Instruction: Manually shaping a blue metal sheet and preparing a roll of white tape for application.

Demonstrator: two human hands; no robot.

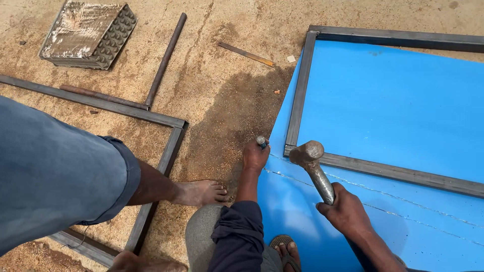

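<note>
Head view, looking down at sandy, sawdust-strewn ground.

Left hand (255,156): fingers wrapped tight round a short chisel (261,141), only its grey top end showing above the fist. The fist sits at the left edge of the blue sheet (393,100), which lies flat on the ground over the right half of the view. Chisel stands roughly upright; its tip is hidden under the hand.

Right hand (347,211): fingers clenched round the lower handle of a metal hammer (313,163). Hammer head is raised above the sheet, just right of the chisel top, not touching it. Handle slants down and right into the fist.

A thin scored line (383,191) runs across the sheet from near the left hand toward the lower right.

Grey steel frame (302,90) lies on the blue sheet, its near corner just beside the hammer head.

A second steel frame (166,156) lies on the sand to the left. Another person's bare foot (199,192) rests by its right bar, with a leg in blue rolled trousers above it.

Two rusty rods (164,63) lie inside the angle of the second frame. A ridged grey block (88,34) sits top left. A flat metal strip (247,54) lies on the sand, well apart from both hands
</note>
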